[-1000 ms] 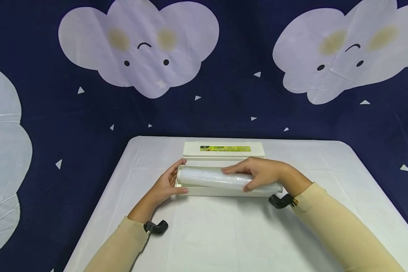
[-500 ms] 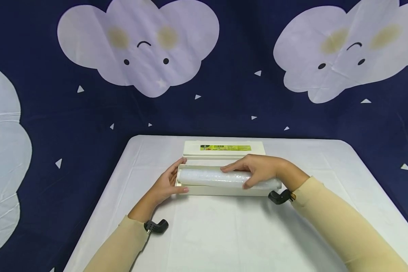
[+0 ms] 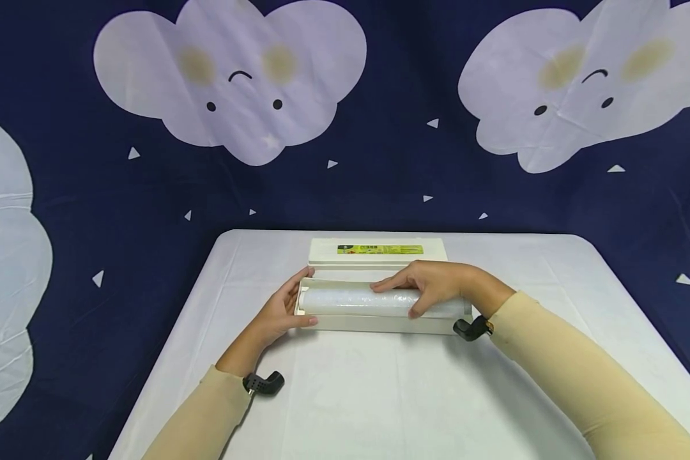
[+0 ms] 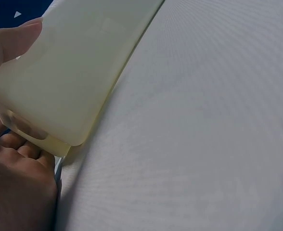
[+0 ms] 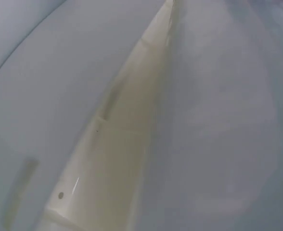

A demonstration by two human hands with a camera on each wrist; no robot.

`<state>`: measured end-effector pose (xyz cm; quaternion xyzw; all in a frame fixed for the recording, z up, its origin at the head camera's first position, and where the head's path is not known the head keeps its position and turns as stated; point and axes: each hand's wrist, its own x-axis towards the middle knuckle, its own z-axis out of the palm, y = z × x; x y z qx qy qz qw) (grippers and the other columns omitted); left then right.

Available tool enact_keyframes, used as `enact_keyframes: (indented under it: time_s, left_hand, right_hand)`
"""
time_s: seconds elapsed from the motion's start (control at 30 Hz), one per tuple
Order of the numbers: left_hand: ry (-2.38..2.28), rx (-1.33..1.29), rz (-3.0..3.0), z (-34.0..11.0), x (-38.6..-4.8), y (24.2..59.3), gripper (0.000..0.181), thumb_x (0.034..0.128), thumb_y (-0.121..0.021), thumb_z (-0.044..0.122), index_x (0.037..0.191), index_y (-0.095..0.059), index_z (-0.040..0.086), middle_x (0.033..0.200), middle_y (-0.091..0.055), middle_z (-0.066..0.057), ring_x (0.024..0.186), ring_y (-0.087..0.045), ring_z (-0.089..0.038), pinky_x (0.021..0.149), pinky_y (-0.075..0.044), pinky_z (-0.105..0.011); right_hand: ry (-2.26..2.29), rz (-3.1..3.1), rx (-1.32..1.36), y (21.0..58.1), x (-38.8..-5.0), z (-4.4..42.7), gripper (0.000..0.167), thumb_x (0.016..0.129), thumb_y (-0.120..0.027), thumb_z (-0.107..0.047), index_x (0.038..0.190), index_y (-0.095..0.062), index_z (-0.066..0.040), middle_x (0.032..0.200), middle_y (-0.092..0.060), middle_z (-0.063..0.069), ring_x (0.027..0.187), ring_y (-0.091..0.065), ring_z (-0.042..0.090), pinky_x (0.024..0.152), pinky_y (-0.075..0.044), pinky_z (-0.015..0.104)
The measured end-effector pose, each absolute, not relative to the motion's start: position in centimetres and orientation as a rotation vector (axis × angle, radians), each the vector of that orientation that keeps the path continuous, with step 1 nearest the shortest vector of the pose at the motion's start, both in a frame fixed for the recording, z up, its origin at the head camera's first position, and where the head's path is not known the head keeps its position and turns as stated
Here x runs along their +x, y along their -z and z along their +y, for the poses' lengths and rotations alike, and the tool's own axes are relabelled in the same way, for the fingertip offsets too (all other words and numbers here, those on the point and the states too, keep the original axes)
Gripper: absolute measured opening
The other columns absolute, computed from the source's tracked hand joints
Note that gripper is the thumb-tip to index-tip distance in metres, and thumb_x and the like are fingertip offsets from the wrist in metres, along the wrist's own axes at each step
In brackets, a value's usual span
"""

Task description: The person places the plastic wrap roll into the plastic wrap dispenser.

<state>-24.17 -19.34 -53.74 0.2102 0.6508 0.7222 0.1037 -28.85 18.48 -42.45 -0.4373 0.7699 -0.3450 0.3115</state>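
Note:
A roll of clear plastic film (image 3: 345, 300) lies lengthwise in a long cream-white box (image 3: 374, 324). My left hand (image 3: 277, 313) grips the box's left end, thumb on the front wall and fingers round the end and back. In the left wrist view, the thumb presses the wall of the box (image 4: 79, 72) and the other fingers (image 4: 28, 149) curl by its end. From above, my right hand (image 3: 439, 285) holds the roll right of its middle, thumb in front and fingers behind. The right wrist view shows a cream plastic strip (image 5: 117, 159) and no hand.
Behind the box lies a cream-white lid (image 3: 322, 252) with a yellow-green label (image 3: 379, 250). All this stands on a white-covered table (image 3: 345, 390). Beyond the table's back edge hangs a dark blue cloth (image 3: 379, 198) printed with clouds.
The roll's right end has come down and back, from overhanging the box's front right corner to lying in line with the box. The right hand moved slightly left with it; the left hand kept its hold.

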Motion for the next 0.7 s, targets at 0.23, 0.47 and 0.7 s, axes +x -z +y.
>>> enact_keyframes:
  time_s: [0.23,0.47,0.7]
  left_hand:
    - [-2.133,0.631,1.921,-19.44,-24.1,53.74,0.113,0.0744,-0.086,-0.017,0.167,-0.023,0.004,0.17,-0.024,-0.017,0.155,-0.022,-0.04,0.119,-0.033,-0.028]
    - [-2.132,0.625,1.916,-19.38,-24.05,53.63,0.114,0.0741,-0.085,-0.018,0.167,-0.023,0.004,0.17,-0.023,-0.017,0.154,-0.023,-0.041,0.118,-0.034,-0.028]
    - [-2.127,0.624,1.917,-19.38,-24.0,53.55,0.114,0.0746,-0.086,-0.017,0.167,-0.022,0.003,0.17,-0.023,-0.019,0.154,-0.023,-0.042,0.118,-0.035,-0.028]
  right_hand:
    - [0.928,2.015,-1.13,42.86,-29.24,18.4,0.084,0.075,-0.081,0.008,0.152,-0.059,-0.016,0.154,-0.052,-0.01,0.139,-0.049,0.012,0.115,-0.04,0.028]
    - [0.936,2.018,-1.114,43.0,-29.45,18.45,0.084,0.074,-0.081,0.009,0.151,-0.06,-0.017,0.153,-0.053,-0.01,0.141,-0.047,0.011,0.115,-0.04,0.027]
    - [0.976,1.983,-1.093,43.18,-29.69,18.4,0.084,0.073,-0.08,0.012,0.15,-0.062,-0.017,0.153,-0.055,-0.006,0.142,-0.047,0.012,0.115,-0.039,0.027]
